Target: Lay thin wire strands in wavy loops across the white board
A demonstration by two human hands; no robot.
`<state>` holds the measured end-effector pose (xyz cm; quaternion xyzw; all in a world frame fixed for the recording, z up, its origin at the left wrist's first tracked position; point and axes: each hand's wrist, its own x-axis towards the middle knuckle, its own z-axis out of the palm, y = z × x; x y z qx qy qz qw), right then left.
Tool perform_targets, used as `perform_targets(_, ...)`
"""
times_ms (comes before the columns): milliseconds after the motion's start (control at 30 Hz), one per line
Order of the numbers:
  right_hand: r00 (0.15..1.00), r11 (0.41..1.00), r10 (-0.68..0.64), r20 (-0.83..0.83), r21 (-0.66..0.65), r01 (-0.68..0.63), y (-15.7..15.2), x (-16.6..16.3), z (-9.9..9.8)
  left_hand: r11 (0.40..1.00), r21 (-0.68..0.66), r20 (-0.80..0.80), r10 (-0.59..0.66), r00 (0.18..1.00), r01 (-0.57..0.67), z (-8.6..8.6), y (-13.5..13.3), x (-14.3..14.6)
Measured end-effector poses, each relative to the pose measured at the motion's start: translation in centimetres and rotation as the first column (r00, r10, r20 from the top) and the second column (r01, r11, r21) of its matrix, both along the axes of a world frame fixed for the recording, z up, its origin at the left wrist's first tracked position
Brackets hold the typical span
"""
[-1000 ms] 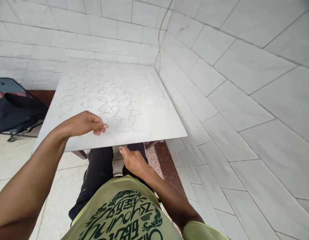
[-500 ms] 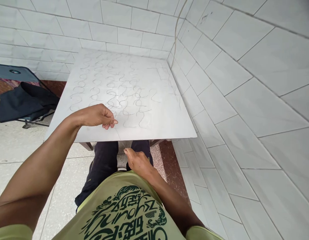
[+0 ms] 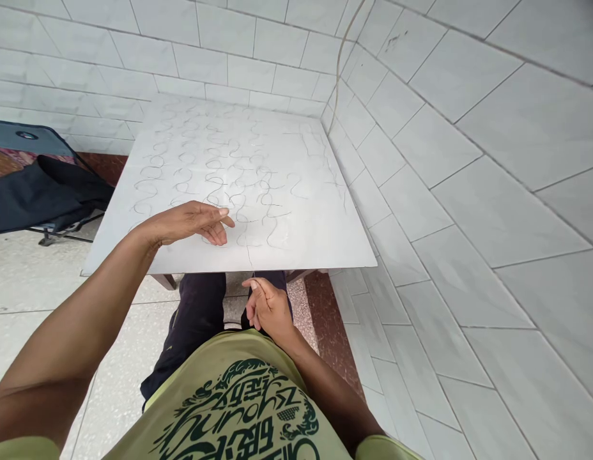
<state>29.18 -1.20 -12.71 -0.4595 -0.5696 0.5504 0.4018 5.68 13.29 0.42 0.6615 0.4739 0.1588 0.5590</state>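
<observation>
My left hand [image 3: 198, 223] hovers over the near part of a white tabletop [image 3: 325, 236], its fingers apart and nothing visible in them. Just in front of the table's near edge, my right hand [image 3: 268, 305] pinches a thin dark strand [image 3: 249, 254] between thumb and forefinger. The strand runs up from the fingertips over the edge onto the white surface. Rows of similar curved dark strands [image 3: 272, 227] lie across the tabletop, several of them close to my left hand. Whether they are hair, thread or wire is too fine to tell.
Grey-white tiled walls [image 3: 469, 191] border the table at the back and right. A thin cable [image 3: 338, 64] hangs in the corner. On the left stands a folding chair [image 3: 32, 137] with a dark cloth [image 3: 47, 191] on it. My legs [image 3: 203, 300] are under the table's near edge.
My left hand has gone from a pinch to spread fingers and no longer holds the strand's upper end. My right hand has shifted slightly right and turned, still pinching the strand.
</observation>
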Motion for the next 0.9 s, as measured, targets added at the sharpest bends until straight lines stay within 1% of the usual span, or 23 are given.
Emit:
perform_targets(100,0.999,0.999,0.018,0.041,0.026,-0.019,0.0,0.2,0.0,0.995,0.081,-0.052,-0.051,0.997,0.055,0.3,0.1,0.7)
perform_targets(200,0.992,0.995,0.041,0.119,0.089,-0.052,-0.1,0.6,0.1,0.986,0.13,-0.16,-0.079,0.984,0.1,0.7,0.5,1.3)
perform_targets(300,0.981,0.99,0.047,0.186,0.125,-0.071,-0.3,1.3,0.2,0.985,0.106,-0.258,-0.107,0.96,0.138,0.6,1.0,1.3)
perform_targets(433,0.973,0.988,0.03,0.23,0.141,-0.064,-0.6,2.0,0.2,0.987,0.049,-0.252,-0.136,0.958,0.153,0.2,1.2,1.0)
perform_targets(533,0.971,0.989,0.034,0.237,0.134,-0.067,-0.8,2.2,0.1,0.986,0.034,-0.264,-0.148,0.953,0.162,0.0,0.9,1.0)
perform_targets(600,0.97,0.987,0.037,0.24,0.142,-0.073,-0.8,2.2,0.1,0.986,0.04,-0.283,-0.142,0.949,0.16,0.1,0.8,1.1)
perform_targets(700,0.97,0.983,0.041,0.24,0.162,-0.082,-0.9,2.2,0.2,0.989,0.066,-0.343,-0.102,0.934,0.133,0.3,0.7,1.2)
perform_targets(800,0.975,0.985,0.047,0.215,0.153,-0.081,-1.0,2.1,0.2,0.99,0.083,-0.4,-0.071,0.914,0.113,0.4,0.7,1.2)
perform_targets(833,0.979,0.987,0.045,0.201,0.141,-0.075,-1.0,2.1,0.2,0.992,0.076,-0.391,-0.064,0.918,0.101,0.4,0.7,1.2)
perform_targets(900,0.987,0.993,0.039,0.157,0.1,-0.055,-1.0,2.0,0.2,0.998,0.04,-0.314,-0.029,0.949,0.044,0.1,0.6,1.4)
